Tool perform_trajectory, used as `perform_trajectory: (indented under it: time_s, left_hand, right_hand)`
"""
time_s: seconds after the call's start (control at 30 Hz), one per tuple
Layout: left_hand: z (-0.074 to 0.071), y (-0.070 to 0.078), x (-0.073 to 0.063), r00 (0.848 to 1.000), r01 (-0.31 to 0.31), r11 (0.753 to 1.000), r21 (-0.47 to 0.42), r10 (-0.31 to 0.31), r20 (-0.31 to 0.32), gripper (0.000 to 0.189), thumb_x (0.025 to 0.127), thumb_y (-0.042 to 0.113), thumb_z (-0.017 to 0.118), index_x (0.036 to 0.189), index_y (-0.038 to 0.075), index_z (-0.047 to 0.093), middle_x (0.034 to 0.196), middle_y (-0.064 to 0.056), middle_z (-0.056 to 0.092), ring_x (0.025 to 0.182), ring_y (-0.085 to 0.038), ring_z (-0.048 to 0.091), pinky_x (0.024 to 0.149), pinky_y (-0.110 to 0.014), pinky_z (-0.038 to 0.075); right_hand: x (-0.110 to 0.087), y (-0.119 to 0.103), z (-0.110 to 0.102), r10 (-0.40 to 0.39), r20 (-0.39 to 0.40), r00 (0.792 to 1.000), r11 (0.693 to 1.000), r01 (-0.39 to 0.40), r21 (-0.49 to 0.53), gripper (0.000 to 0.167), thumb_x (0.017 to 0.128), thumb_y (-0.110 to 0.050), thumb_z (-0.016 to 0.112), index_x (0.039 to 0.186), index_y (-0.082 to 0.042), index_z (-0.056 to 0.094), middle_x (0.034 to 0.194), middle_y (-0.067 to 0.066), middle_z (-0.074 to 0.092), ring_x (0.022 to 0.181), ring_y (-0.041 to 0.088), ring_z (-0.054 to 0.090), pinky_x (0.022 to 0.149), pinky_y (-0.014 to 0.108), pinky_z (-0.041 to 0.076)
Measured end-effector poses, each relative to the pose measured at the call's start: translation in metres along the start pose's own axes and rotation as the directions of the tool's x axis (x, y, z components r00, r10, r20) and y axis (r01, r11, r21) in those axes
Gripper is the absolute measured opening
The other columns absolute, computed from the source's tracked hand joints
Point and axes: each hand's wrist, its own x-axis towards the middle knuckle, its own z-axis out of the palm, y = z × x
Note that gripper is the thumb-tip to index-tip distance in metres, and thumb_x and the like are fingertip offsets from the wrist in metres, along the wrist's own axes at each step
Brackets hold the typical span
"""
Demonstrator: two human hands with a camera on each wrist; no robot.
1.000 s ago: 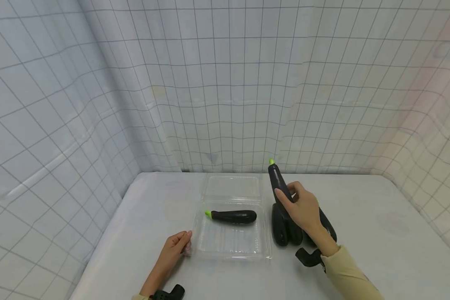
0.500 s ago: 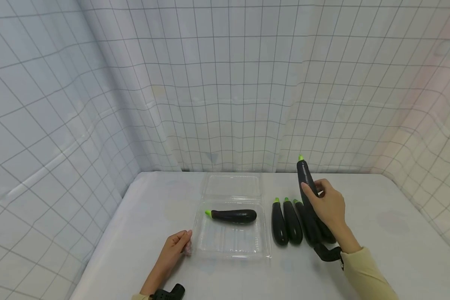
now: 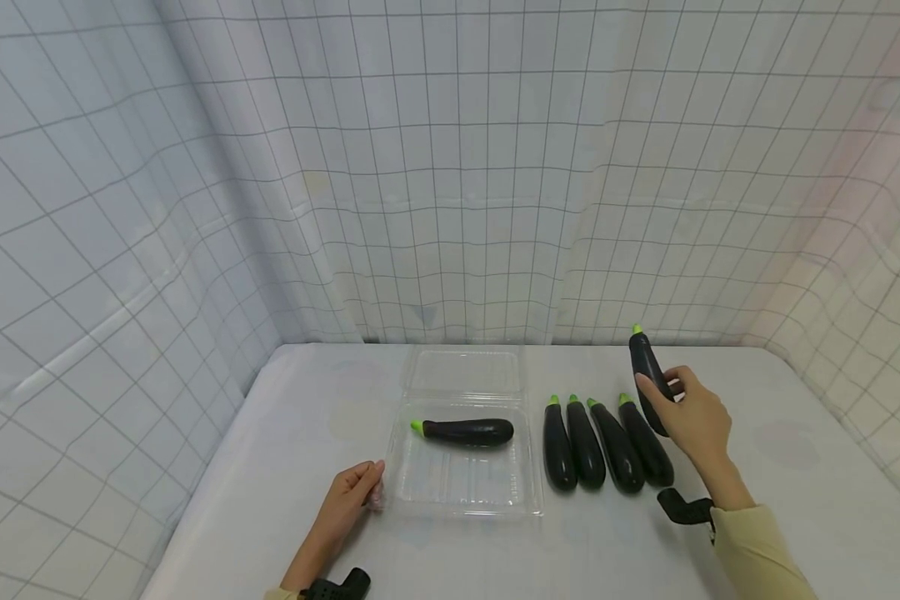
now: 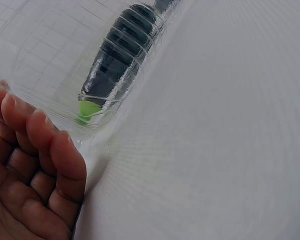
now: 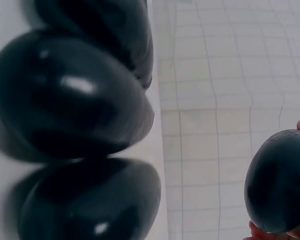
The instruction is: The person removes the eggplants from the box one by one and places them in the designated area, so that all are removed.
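Observation:
My right hand grips a dark eggplant with a green stem, between thumb and fingers. It tilts with its stem end up, beside a row of several similar eggplants on the table; the right wrist view shows this eggplant apart from the others. My left hand stays at the left edge of a clear plastic container with its lid laid back. Curled fingers pinch at its rim; the exact contact is partly hidden. One eggplant lies crosswise inside the container.
The table has a white cover. Grid-patterned white curtains hang behind it and on both sides. The container's lid reaches toward the table's back edge.
My right hand has moved right with its eggplant, from over the row to the row's right end, uncovering the eggplants below. My left hand and the container have stayed put.

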Motion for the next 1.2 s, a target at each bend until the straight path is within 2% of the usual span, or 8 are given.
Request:
perform_trajectory:
  time_s: [0.13,0.33,0.57,0.83,1.0,1.2]
  left_hand:
    - [0.0,0.0,0.0,1.0,-0.003,1.0,0.002,0.003,0.002,0.04,0.1,0.028,0.051,0.072,0.0,0.046,0.062,-0.003,0.043,0.058,-0.013,0.043,0.057,-0.026,0.04]
    - [0.0,0.0,-0.001,1.0,-0.023,1.0,0.006,0.023,0.007,0.04,0.1,0.028,0.051,0.071,0.0,0.046,0.061,-0.003,0.043,0.057,-0.013,0.043,0.057,-0.026,0.04]
    - [0.0,0.0,-0.002,0.998,-0.055,0.998,0.006,0.055,0.031,0.042,0.1,0.028,0.05,0.071,-0.002,0.045,0.061,-0.002,0.042,0.057,-0.012,0.043,0.056,-0.026,0.04]
    - [-0.001,0.001,-0.002,1.0,-0.025,1.0,0.018,0.025,0.008,0.041,0.1,0.028,0.05,0.072,-0.001,0.046,0.061,-0.003,0.042,0.057,-0.013,0.042,0.056,-0.026,0.039]
    - [-0.001,0.001,0.0,1.0,-0.008,1.0,0.016,0.008,-0.003,0.04,0.1,0.028,0.05,0.071,0.0,0.046,0.062,-0.003,0.042,0.057,-0.013,0.042,0.056,-0.025,0.038]
    - [0.0,0.0,0.0,1.0,-0.004,1.0,0.014,0.004,0.003,0.039,0.101,0.026,0.049,0.072,-0.002,0.047,0.062,-0.002,0.042,0.058,-0.013,0.042,0.056,-0.025,0.038]
  right_hand:
    - [0.0,0.008,-0.003,0.018,0.032,0.999,0.999,-0.017,-0.043,0.056,0.089,-0.055,0.056,0.109,-0.004,0.056,0.097,0.022,0.064,0.066,0.03,0.06,0.046,0.032,0.037]
    - [-0.003,0.017,-0.006,0.073,0.133,0.988,0.991,-0.058,-0.119,0.063,0.089,-0.061,0.051,0.111,-0.002,0.053,0.095,0.024,0.064,0.055,0.023,0.053,0.043,0.033,0.036]
    - [-0.008,0.03,-0.004,0.111,0.192,0.975,0.98,-0.075,-0.187,0.065,0.089,-0.064,0.047,0.108,-0.003,0.053,0.095,0.022,0.064,0.055,0.023,0.052,0.042,0.034,0.036]
    - [-0.015,0.04,-0.001,0.14,0.283,0.949,0.971,-0.075,-0.229,0.07,0.089,-0.067,0.043,0.11,0.0,0.053,0.088,0.021,0.063,0.055,0.024,0.052,0.043,0.037,0.037]
    - [-0.018,0.045,-0.001,0.149,0.308,0.939,0.969,-0.076,-0.236,0.071,0.089,-0.067,0.043,0.11,0.001,0.053,0.082,0.018,0.062,0.053,0.023,0.05,0.043,0.037,0.037]
    - [-0.022,0.051,-0.001,0.185,0.341,0.922,0.964,-0.102,-0.246,0.074,0.089,-0.068,0.041,0.112,0.001,0.052,0.086,0.021,0.062,0.055,0.025,0.052,0.044,0.037,0.038]
